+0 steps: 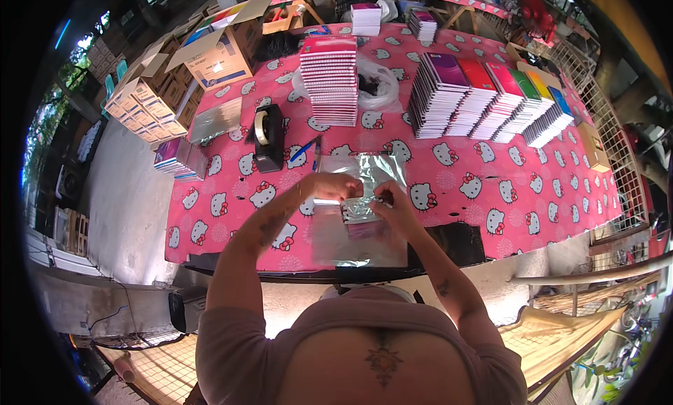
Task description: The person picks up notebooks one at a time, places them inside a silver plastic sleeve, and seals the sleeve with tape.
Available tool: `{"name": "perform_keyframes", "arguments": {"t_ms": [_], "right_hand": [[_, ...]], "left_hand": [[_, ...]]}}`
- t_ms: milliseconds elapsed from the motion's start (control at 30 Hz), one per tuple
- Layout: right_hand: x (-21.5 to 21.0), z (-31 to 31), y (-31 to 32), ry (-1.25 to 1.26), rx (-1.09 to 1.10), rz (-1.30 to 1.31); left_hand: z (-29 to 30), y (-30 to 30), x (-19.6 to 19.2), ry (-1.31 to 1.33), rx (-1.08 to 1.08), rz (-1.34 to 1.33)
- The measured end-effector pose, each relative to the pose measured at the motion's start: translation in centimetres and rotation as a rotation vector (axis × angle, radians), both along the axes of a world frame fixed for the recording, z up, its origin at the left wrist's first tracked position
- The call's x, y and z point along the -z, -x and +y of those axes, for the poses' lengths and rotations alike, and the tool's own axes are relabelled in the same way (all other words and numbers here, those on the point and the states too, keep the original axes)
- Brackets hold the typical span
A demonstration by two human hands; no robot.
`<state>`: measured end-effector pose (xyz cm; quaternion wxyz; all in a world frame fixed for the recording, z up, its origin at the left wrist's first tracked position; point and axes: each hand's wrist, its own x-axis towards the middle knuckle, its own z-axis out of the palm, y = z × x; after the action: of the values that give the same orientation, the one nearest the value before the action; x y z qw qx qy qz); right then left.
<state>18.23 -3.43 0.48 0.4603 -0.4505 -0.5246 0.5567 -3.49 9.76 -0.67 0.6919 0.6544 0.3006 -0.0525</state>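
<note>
Pink cartoon-print tablecloth (449, 188) is covering the worktable, with an open cardboard carton (221, 62) standing at its far left. Clear plastic sheeting (361, 247) is lying near the front edge, directly before the person, with a purplish item (361, 230) showing through it. Over the plastic, the left hand (340, 186) is curling its fingers inward, while the right hand (394, 205) is bringing thumb and forefinger narrowly together; whether either is pinching the film, I cannot tell. Beyond them, a black tape dispenser (268, 142) is sitting beside a blue pen (301, 150), and spiral-notebook stacks (438, 100) are standing farther right.
</note>
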Motion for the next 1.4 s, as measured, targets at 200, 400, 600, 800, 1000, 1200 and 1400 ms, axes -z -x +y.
{"name": "perform_keyframes", "arguments": {"t_ms": [200, 400, 600, 800, 1000, 1200, 1400], "right_hand": [[0.2, -0.8, -1.0, 0.021, 0.205, 0.091], [7.9, -5.9, -4.1, 0.604, -0.127, 0.379], [6.0, -6.6, -0.6, 0.328, -0.25, 0.613], [-0.4, -1.9, -4.1, -0.019, -0.254, -0.18], [-2.2, -0.9, -4.4, -0.031, -0.308, -0.137], [-9.1, -2.5, -3.0, -0.439, -0.032, -0.498], [-11.6, -5.5, 1.4, -0.733, -0.092, -1.118]], "left_hand": [[-7.5, -4.3, -5.9, -1.256, -0.271, 0.109], [-12.9, -4.9, -9.0, -1.297, -0.203, 0.4], [-15.7, -2.4, -7.5, -0.564, -0.861, -0.076], [-17.7, -0.3, -0.7, -0.353, -1.023, -0.444], [-15.8, -2.0, -6.8, -0.804, -0.891, -0.169], [-7.9, 8.9, -3.5, -1.238, -1.327, 0.118], [1.5, 20.4, -0.4, -0.287, -1.484, 0.041]]}}
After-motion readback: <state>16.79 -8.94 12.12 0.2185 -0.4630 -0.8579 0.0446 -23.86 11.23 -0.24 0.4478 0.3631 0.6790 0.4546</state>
